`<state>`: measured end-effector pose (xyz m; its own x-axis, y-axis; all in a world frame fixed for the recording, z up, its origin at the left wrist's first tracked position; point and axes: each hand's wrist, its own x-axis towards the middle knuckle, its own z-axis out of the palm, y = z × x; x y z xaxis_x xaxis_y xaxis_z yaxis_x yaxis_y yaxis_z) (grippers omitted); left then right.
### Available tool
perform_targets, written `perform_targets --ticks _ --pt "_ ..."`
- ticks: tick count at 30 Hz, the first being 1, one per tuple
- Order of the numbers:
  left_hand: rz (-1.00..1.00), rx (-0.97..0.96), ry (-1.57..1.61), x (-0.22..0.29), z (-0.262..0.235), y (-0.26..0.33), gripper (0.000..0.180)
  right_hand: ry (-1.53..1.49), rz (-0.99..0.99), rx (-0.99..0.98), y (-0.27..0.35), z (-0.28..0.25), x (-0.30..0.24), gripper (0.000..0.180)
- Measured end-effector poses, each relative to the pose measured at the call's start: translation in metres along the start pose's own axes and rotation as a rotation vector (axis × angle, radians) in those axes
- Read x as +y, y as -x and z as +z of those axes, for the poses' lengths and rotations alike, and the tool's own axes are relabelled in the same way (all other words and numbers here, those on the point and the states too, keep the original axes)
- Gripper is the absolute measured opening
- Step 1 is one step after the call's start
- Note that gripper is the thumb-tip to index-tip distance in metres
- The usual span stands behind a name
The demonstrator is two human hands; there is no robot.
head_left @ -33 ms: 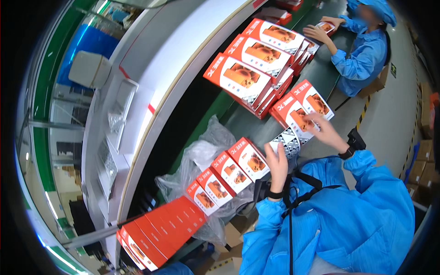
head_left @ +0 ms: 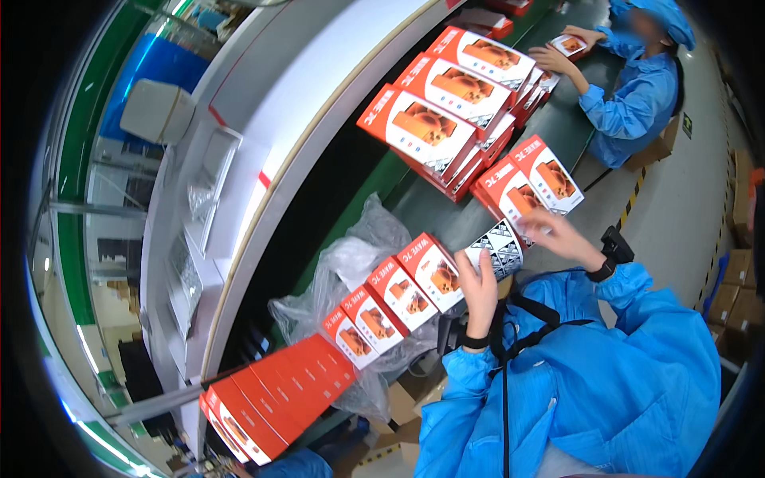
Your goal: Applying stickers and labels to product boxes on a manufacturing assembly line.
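Hands meet over a black-and-white patterned leaflet (head_left: 496, 248) near centre of the head view. The left hand (head_left: 478, 288) has its fingers curled on the leaflet's lower edge; the right hand (head_left: 558, 233), blurred, touches its upper right side, fingers slightly spread. At eight o'clock from the leaflet, a row of small red boxes (head_left: 398, 299) lies on clear plastic (head_left: 351, 255). At one o'clock sit two red boxes (head_left: 530, 182). At twelve o'clock, larger box stacks (head_left: 446, 111) line the belt (head_left: 558, 119).

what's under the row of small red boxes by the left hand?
Crumpled clear plastic bag lies under the small red boxes, beside the left hand. Whatever is beneath the bag is covered.
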<state>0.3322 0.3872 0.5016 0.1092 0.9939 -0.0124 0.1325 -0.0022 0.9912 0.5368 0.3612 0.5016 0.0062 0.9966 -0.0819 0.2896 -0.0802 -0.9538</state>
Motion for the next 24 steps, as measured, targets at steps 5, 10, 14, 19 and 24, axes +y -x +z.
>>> perform_targets --ticks 5,10,14,19,24 --pt "-0.063 0.128 0.264 0.018 -0.047 0.031 0.023 -0.537 0.185 -0.371 -0.003 0.072 -0.026 0.015" --pt "-0.095 0.229 0.253 0.02 -0.078 0.068 0.035 -0.593 0.154 -0.411 -0.006 0.111 -0.048 0.012" --pt "-0.172 0.351 0.404 0.012 -0.095 0.096 0.041 -0.535 0.133 -0.463 -0.005 0.136 -0.067 0.021" --pt "-0.165 0.563 0.313 0.007 -0.103 0.118 0.036 -0.027 -0.37 -0.473 -0.007 0.16 -0.078 0.017" --pt "-0.233 0.602 0.18 0.004 -0.107 0.136 0.036 0.006 -0.512 -0.652 -0.008 0.171 -0.082 0.021"
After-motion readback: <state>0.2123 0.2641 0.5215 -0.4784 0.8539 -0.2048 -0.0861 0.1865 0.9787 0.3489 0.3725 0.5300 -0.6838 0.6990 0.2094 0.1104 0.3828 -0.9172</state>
